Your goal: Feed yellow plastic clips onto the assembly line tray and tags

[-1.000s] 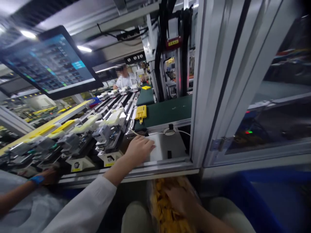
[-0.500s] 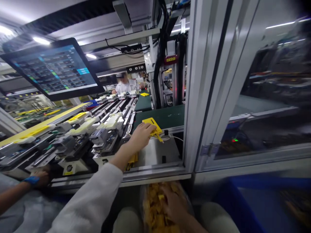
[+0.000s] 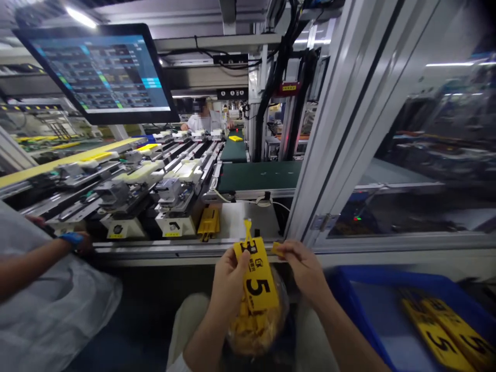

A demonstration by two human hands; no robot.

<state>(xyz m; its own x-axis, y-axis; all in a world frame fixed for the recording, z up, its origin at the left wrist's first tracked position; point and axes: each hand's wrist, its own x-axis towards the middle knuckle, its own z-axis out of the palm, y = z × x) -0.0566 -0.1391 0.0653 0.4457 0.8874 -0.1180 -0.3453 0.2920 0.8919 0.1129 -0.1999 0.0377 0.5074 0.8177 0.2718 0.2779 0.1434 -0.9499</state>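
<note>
A flat yellow piece printed with a black 5 is pinched in my left hand, with a narrow yellow strap standing up from its top end. Just to its right, my right hand grips a small yellow piece between thumb and fingers, a little apart from the printed one. Below both hands a clear plastic bag full of small yellow pieces sits between the knees, partly covered by the printed piece.
Yellow pieces lie on the metal plate. At lower right a blue bin holds printed yellow pieces. A co-worker's arm is at left. Beyond are machine fixtures, a green conveyor and a monitor.
My left hand has come back from the conveyor edge with the yellow piece, bringing it over the bag. My right hand has risen out of the bag with a small piece. The view has shifted.
</note>
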